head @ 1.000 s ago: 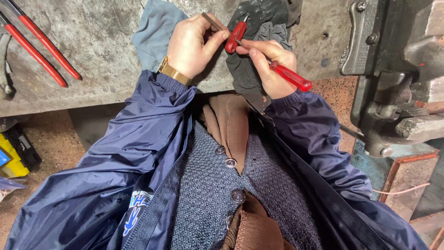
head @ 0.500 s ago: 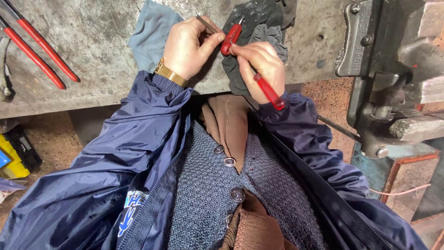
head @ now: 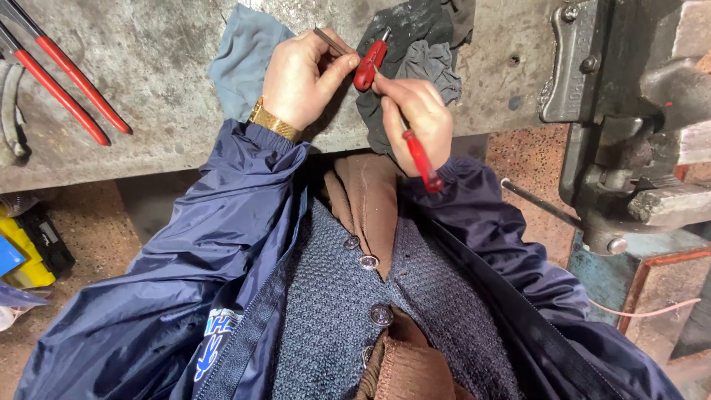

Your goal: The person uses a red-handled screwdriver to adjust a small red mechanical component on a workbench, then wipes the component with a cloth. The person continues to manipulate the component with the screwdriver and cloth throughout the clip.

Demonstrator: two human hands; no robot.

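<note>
My left hand (head: 300, 81) pinches thin metal rod (head: 331, 42) over bench edge (head: 148, 152). My right hand (head: 416, 122) closed round red-handled tool (head: 392, 104), head at rod. Risk: tool slips off rod, jabs left thumb; rod drops off edge to floor.

Workshop: scarred metal workbench (head: 163, 111), heavy bench vise (head: 629, 133), red-handled pliers (head: 67, 78), rags (head: 244, 59).

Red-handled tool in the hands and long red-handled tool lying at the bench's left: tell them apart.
The short red-handled hand tool is gripped by the right hand and touched by the left hand; the long red-handled cutters lie untouched on the grey bench. The cutters' handles are far longer. Both have red grips.
</note>
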